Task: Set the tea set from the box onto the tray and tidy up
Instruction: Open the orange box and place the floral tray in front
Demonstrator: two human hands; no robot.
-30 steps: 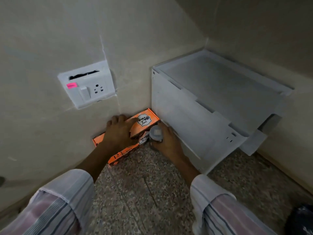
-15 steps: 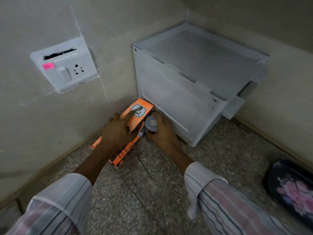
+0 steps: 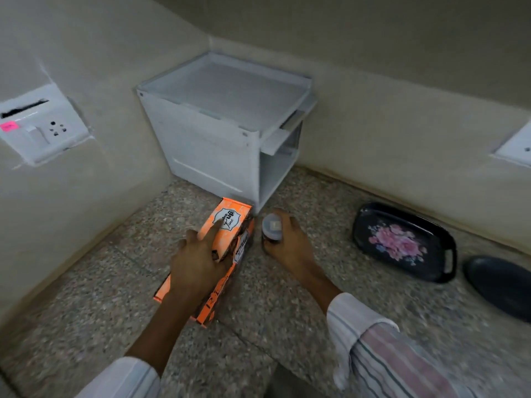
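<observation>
An orange tea-set box (image 3: 227, 225) lies lengthwise on the speckled stone floor in front of a white plastic cabinet. My left hand (image 3: 198, 262) rests on top of the box, gripping it, with the index finger stretched along the lid. My right hand (image 3: 287, 242) is just right of the box, closed around a small grey lidded jar (image 3: 272, 226). A black oval tray (image 3: 402, 242) with a pink flower print lies on the floor farther right, apart from both hands.
The white plastic cabinet (image 3: 207, 145) stands in the wall corner behind the box. A second dark oval dish (image 3: 500, 282) lies at the right edge. A wall socket plate (image 3: 43, 127) sits on the left wall, another (image 3: 517, 147) on the right wall.
The box has slid out from the wall corner toward me with my left hand on it. My right hand with the jar came along, and the view swung right, bringing the tray into sight.
</observation>
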